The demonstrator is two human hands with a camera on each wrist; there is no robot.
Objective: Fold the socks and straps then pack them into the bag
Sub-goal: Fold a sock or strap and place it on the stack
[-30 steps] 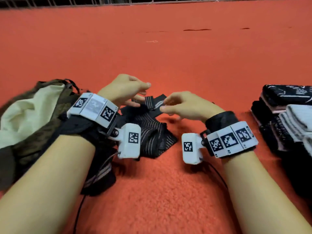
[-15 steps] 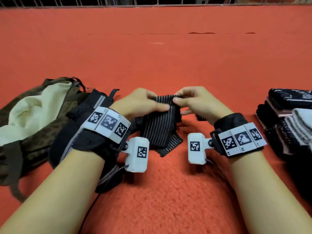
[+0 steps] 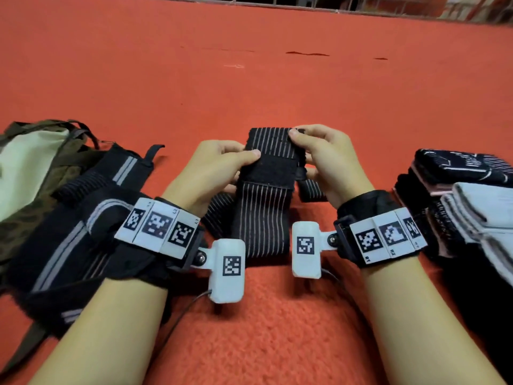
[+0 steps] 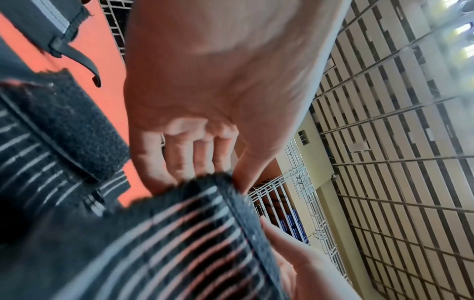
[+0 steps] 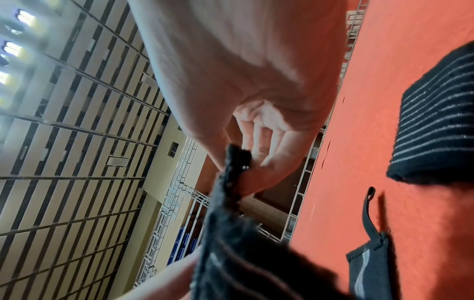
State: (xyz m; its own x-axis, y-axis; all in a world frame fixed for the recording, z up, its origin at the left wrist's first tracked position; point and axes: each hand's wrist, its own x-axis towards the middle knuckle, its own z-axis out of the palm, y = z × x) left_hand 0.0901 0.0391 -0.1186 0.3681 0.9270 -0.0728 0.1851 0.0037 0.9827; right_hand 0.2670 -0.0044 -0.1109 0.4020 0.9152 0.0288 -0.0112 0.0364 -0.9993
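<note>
A black strap with thin pale stripes is held up over the red carpet between both hands. My left hand pinches its left edge, thumb on the fuzzy black patch. My right hand pinches its far right corner. The left wrist view shows the left hand gripping the striped strap. In the right wrist view the right hand pinches the strap's dark edge. An olive bag with a pale lining lies open at the left.
More black straps with grey bands lie heaped between the bag and my left arm. A pile of folded black and white socks sits at the right. Another striped strap lies on the carpet. A metal fence runs along the far edge.
Both hands have taken hold of the striped strap and lifted it off the carpet. They have moved nearer to me, and the strap now hangs stretched between them.
</note>
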